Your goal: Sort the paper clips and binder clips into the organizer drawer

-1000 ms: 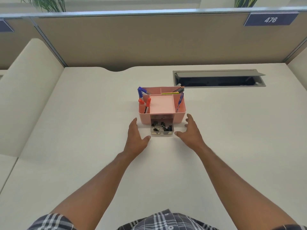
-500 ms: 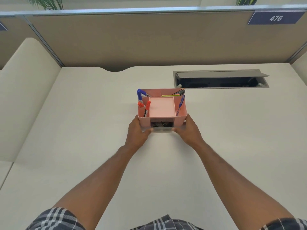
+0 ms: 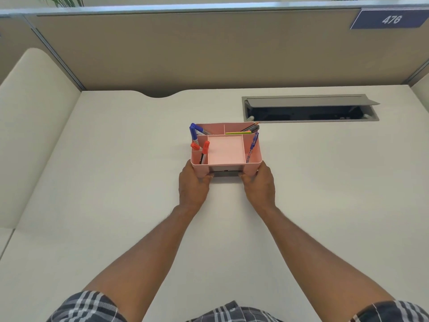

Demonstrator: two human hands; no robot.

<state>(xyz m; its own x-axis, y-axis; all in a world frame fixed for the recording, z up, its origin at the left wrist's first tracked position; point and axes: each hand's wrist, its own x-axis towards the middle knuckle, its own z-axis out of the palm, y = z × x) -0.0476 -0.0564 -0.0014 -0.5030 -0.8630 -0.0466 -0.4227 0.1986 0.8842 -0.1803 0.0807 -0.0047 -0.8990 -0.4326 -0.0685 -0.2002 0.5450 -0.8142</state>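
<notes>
A pink desk organizer [image 3: 226,149] stands in the middle of the white desk [image 3: 116,182]. Its clear drawer [image 3: 226,171] is pushed in flush with the front, and the clips inside are hidden. My left hand [image 3: 193,184] wraps the organizer's front left corner, thumb on the drawer front. Opposite it, my right hand [image 3: 258,182] wraps the front right corner in the same way. Blue and red markers [image 3: 197,141] stick out of the left compartments, and a blue pen [image 3: 252,145] stands in the right one.
An open grey cable hatch [image 3: 310,108] is set into the desk behind and right of the organizer. A tan partition wall [image 3: 209,49] with a "476" sign [image 3: 391,19] closes off the back. A low white side panel [image 3: 34,112] stands at the left.
The drawer stood pulled out with clips showing and both hands lay flat beside it. Both hands moved forward onto the organizer's front corners and the drawer slid shut.
</notes>
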